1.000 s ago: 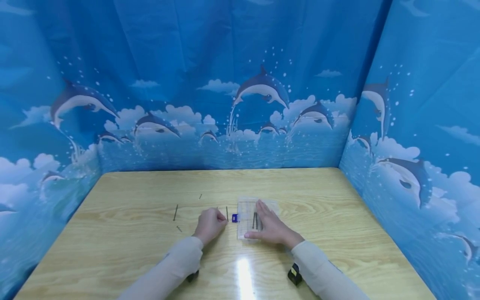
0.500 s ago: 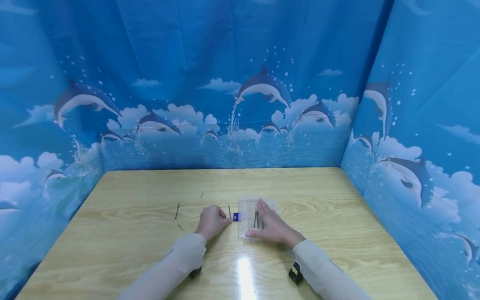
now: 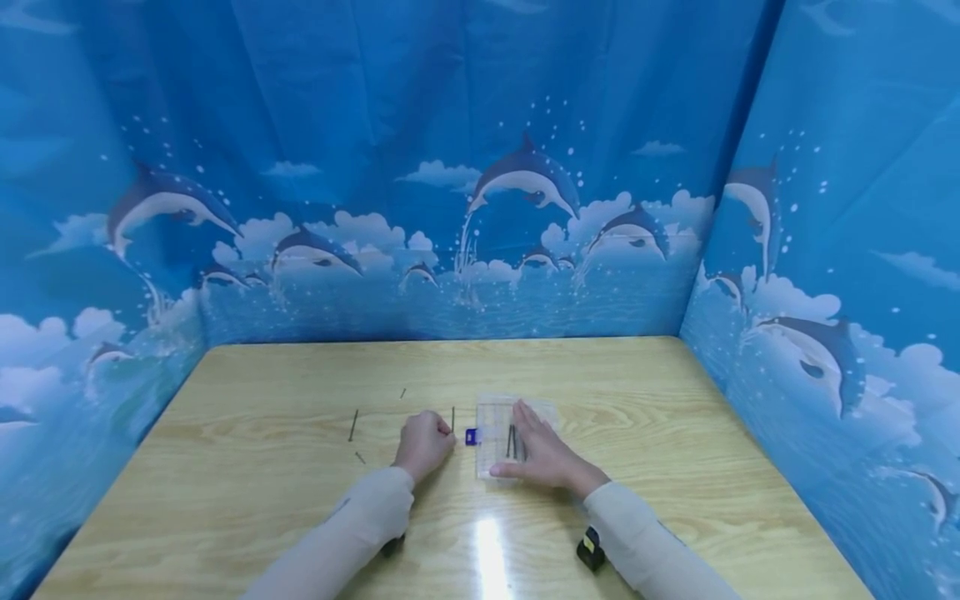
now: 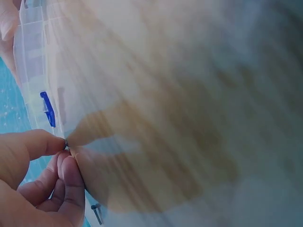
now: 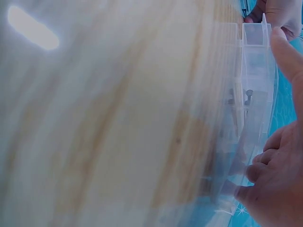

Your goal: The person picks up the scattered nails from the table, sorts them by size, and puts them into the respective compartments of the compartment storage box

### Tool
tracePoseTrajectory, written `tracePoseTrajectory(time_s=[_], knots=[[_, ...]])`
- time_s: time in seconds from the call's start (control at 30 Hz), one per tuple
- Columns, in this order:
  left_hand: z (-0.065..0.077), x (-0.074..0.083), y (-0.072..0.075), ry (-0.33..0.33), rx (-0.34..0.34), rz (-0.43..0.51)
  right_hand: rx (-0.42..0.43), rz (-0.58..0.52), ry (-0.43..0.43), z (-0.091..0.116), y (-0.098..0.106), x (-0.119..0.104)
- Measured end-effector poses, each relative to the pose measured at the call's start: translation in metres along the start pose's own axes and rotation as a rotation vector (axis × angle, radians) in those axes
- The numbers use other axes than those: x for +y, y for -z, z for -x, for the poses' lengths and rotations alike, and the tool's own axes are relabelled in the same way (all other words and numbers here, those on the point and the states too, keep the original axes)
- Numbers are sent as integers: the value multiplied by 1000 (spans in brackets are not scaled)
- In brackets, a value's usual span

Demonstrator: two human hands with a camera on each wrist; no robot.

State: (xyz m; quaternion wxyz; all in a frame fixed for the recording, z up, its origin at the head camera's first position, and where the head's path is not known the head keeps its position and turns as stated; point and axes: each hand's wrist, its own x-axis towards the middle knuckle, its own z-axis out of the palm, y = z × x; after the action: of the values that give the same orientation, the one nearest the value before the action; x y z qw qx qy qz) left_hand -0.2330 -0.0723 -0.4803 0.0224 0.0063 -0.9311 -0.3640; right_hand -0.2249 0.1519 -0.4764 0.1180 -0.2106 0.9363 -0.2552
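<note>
In the head view, my left hand point(image 3: 424, 442) pinches a thin dark nail point(image 3: 453, 418) between thumb and fingertips, just left of a clear plastic compartment box point(image 3: 487, 467). From the left wrist, the pinching fingers point(image 4: 40, 144) show only a dark tip of the nail. A blue latch point(image 3: 471, 437) juts from the box's left side. Several dark nails point(image 3: 511, 442) lie inside the box, partly covered by my right hand point(image 3: 543, 454). That hand rests on the box with fingers extended and thumb spread toward the near left corner; in the right wrist view, the thumb point(image 5: 286, 52) reaches along the box.
Loose on the wooden table point(image 3: 247, 500) lie a long nail point(image 3: 353, 425), a short nail point(image 3: 360, 457) and another short nail point(image 3: 402, 393). Black blocks sit under both sleeves, one with a yellow mark point(image 3: 589, 546). Blue dolphin-print curtains point(image 3: 480, 208) border the table.
My left hand shifted slightly right toward the latch with the nail, then back left and a little farther from me. The right hand stays in place on the box.
</note>
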Motion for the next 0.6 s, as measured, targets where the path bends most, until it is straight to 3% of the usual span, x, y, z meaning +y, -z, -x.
tracePoseTrajectory(time_s=[0.27,0.6], knots=[[-4,-6,5,68,16,-17,-6,-3,-5,0,1,0],[-3,-16,10,41,5,60,1,-4,9,1,0,-1]])
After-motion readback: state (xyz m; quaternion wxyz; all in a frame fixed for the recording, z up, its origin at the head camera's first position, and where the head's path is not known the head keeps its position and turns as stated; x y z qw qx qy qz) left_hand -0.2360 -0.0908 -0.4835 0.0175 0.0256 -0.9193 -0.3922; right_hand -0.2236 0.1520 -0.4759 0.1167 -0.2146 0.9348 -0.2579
